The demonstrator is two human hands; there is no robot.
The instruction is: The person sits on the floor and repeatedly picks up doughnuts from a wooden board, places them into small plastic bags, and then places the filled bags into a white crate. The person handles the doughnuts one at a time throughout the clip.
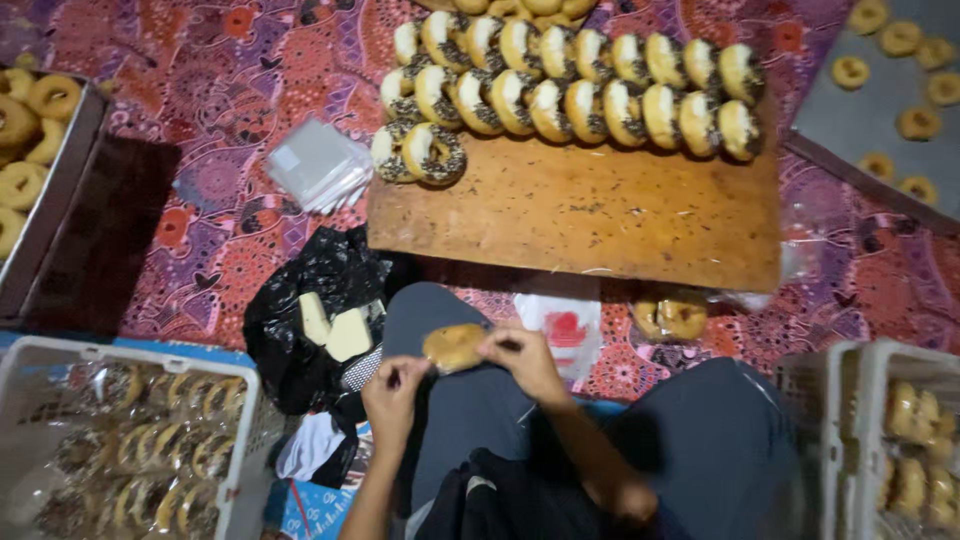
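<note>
Hands [462,372] pinch plain golden doughnut [455,346], untopped.

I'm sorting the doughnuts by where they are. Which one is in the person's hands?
The plain golden-brown doughnut over the lap, held between left hand and right hand. The sprinkled iced doughnuts lie on the wooden board.

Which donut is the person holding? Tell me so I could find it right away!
Start at the big wooden board with rows of sprinkle-topped donuts. Come straight down to the person's lap, where the left hand and right hand meet. The donut sits between their fingers, apparently in a clear wrapper; unlike the ones on the board, it shows a plain golden-brown side, without icing or sprinkles.
</note>
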